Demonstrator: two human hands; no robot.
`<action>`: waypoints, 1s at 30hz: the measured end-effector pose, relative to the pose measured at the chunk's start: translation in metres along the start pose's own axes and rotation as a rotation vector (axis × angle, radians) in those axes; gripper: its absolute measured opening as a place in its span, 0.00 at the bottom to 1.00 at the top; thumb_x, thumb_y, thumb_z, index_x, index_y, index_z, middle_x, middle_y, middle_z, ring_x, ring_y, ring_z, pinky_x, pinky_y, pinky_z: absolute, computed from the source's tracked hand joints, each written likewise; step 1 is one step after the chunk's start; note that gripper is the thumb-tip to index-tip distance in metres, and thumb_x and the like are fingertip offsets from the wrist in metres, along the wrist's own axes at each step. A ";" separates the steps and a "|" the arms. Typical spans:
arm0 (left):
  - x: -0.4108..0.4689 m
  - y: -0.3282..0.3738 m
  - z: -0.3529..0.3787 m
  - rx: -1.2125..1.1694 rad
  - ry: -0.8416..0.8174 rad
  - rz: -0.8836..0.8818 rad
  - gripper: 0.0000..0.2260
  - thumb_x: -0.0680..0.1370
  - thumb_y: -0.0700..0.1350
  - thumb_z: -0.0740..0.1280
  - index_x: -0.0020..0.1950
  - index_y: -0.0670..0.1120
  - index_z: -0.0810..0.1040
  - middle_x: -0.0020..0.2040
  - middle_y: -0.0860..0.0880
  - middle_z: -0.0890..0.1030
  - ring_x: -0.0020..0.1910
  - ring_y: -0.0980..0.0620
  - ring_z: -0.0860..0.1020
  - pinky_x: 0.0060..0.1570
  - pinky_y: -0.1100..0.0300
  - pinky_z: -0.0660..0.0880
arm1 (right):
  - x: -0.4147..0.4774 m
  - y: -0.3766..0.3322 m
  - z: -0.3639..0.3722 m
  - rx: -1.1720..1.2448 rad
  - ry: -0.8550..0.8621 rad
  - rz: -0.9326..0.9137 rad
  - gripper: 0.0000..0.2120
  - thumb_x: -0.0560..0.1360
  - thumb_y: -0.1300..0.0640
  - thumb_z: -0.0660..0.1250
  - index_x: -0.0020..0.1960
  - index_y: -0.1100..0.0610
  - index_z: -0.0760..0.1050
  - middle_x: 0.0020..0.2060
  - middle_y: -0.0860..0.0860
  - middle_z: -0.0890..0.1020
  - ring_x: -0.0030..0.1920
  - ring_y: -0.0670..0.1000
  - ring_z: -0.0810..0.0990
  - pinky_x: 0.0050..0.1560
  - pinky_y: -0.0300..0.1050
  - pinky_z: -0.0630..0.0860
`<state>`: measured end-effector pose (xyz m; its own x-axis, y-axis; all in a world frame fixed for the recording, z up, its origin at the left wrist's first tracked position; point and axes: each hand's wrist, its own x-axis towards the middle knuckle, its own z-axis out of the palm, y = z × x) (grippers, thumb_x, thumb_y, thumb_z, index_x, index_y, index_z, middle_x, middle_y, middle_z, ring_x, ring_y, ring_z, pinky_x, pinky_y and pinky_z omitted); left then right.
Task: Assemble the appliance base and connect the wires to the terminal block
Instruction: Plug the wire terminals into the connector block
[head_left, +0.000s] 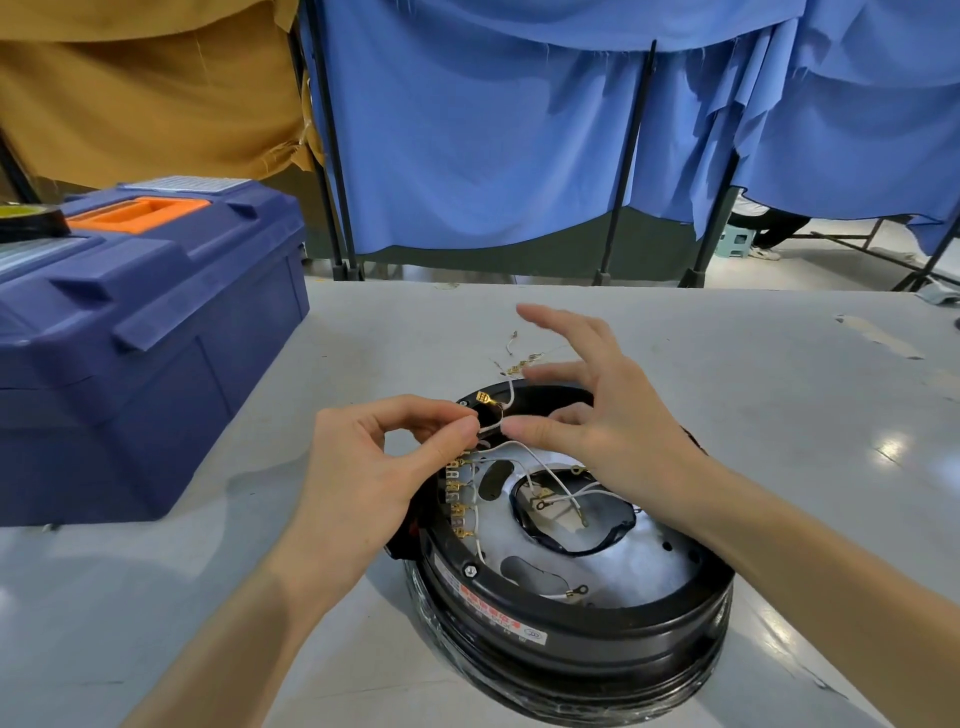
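- The round black appliance base (571, 639) sat nearest you on the grey table (363, 322)
- Your left hand (374, 467) pinched its thin white wire (491, 428); your right hand (613, 415) hovered spread, empty
- The wire seemed limp, best gripped beside the brass lug (484, 397)

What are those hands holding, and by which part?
The left hand pinches a thin white wire partway along, between thumb and forefinger. The right hand is open beside it, gripping nothing.
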<state>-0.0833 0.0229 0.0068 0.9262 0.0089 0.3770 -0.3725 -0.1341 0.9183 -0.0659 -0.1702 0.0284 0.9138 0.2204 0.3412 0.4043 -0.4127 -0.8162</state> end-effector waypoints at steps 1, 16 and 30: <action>0.000 0.001 0.000 -0.008 0.004 0.008 0.04 0.66 0.48 0.76 0.40 0.52 0.87 0.37 0.47 0.84 0.42 0.45 0.80 0.51 0.52 0.76 | 0.001 0.000 0.000 0.047 -0.006 0.056 0.28 0.71 0.58 0.76 0.67 0.46 0.72 0.62 0.45 0.75 0.53 0.42 0.81 0.49 0.41 0.81; 0.010 -0.006 -0.017 0.377 0.285 0.029 0.07 0.71 0.53 0.74 0.34 0.54 0.81 0.29 0.56 0.78 0.28 0.59 0.72 0.32 0.68 0.69 | 0.006 -0.007 -0.007 0.490 -0.416 0.557 0.05 0.75 0.66 0.69 0.41 0.67 0.79 0.30 0.58 0.79 0.28 0.49 0.78 0.27 0.37 0.74; -0.005 -0.017 0.007 0.684 0.306 -0.060 0.20 0.72 0.55 0.69 0.24 0.46 0.74 0.22 0.51 0.75 0.32 0.41 0.76 0.40 0.50 0.76 | 0.016 -0.011 0.009 0.343 -0.453 0.638 0.01 0.73 0.71 0.70 0.43 0.68 0.79 0.35 0.64 0.83 0.35 0.57 0.85 0.37 0.41 0.82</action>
<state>-0.0809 0.0183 -0.0117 0.8492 0.2971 0.4366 -0.1097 -0.7096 0.6961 -0.0563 -0.1542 0.0384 0.8291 0.3994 -0.3913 -0.2831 -0.3037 -0.9098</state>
